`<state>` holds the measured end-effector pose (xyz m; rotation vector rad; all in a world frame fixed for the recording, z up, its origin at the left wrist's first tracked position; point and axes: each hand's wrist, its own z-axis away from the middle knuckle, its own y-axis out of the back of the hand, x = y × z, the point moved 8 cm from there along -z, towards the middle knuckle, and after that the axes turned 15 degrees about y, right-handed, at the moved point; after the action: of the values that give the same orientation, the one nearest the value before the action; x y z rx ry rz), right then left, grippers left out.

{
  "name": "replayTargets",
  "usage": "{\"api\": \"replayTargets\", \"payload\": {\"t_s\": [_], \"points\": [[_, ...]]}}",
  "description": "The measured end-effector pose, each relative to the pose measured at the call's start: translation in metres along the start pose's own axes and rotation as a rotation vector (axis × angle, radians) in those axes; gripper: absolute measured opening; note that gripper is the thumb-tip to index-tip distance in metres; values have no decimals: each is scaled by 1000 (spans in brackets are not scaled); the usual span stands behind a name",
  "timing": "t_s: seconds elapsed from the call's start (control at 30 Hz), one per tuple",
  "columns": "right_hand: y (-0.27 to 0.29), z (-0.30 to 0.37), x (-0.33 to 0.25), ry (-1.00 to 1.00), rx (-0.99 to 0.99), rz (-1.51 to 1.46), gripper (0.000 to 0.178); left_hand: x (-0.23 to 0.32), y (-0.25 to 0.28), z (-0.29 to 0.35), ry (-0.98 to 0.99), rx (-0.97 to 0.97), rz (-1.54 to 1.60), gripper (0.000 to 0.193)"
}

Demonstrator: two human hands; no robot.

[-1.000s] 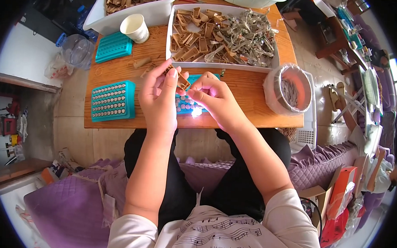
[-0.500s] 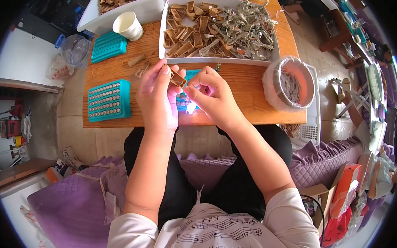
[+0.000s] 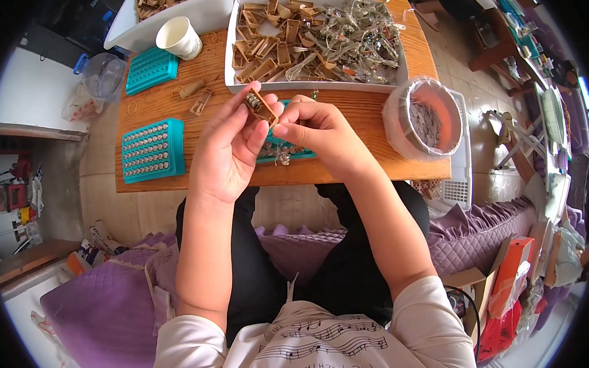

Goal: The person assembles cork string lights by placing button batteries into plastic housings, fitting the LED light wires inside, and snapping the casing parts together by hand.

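Note:
My left hand (image 3: 225,145) holds a small brown open-topped case (image 3: 263,110) by its sides, fingers wrapped round it. Round silvery pieces, which look like button cells, show inside its upper end. My right hand (image 3: 320,127) pinches at the case's lower corner; what lies between the fingertips is too small to make out. A small clear bundle of thin wire (image 3: 282,156) hangs just below, unlit. Behind it is a teal tray (image 3: 302,155), partly hidden by my hands. Another teal tray (image 3: 177,154) with rows of round silvery cells stands to the left.
A white shallow box (image 3: 231,76) holds brown cases and tangled wire strings. Beyond are a white bin (image 3: 197,15) of brown pieces, a paper cup (image 3: 180,37) and an unfilled teal tray (image 3: 151,70). A lined bucket (image 3: 402,126) stands right; loose brown parts (image 3: 201,101) lie left.
The pinkish-white glow below my hands has gone out. The case is tilted more, showing the silvery pieces inside. My left hand has shifted slightly left, and the whole view has moved a little.

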<state>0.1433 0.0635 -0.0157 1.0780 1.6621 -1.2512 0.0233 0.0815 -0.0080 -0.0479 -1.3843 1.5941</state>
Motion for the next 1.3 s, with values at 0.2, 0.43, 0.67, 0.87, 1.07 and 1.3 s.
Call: {"api": "replayTargets", "payload": {"t_s": [0.2,0.43,0.67,0.87,1.07,1.3], "points": [[-3,2,-6,-34,-101,-32,11,-3,-1,2,11,-55,-37,34],[-9,3,-12,-23,-137,-51,10,-3,-2,0,4,-116,-72,30],[0,4,-9,-33,-103,-101,18,-3,1,0,0,-64,-80,32],[3,6,-20,32,-58,-161,45,0,-2,-2,-4,-111,-135,35],[7,8,-33,167,-2,126,39,-4,0,-6,2,-57,-144,33],[-9,10,-64,330,-116,447,51,-14,4,-10,43,-108,-199,34]]}}
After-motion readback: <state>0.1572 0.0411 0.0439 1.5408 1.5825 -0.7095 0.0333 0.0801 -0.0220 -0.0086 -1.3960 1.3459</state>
